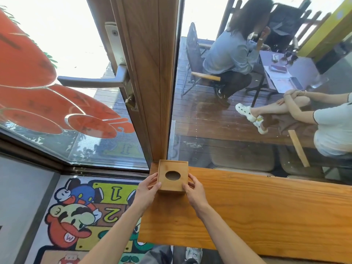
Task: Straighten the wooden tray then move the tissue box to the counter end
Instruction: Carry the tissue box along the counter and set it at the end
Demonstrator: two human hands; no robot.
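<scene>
A wooden tissue box [173,176] with an oval hole in its top sits at the far left end of the wooden counter [257,210], close to the wooden door frame. My left hand [147,187] grips the box's left side. My right hand [192,188] grips its right side and near corner. No wooden tray is in view.
A wooden door frame [152,82] with a metal handle [91,80] rises just behind the box. Glass runs along the counter's far edge; beyond it two people sit at a table on a deck. A cartoon mat [82,216] lies on the floor left of the counter.
</scene>
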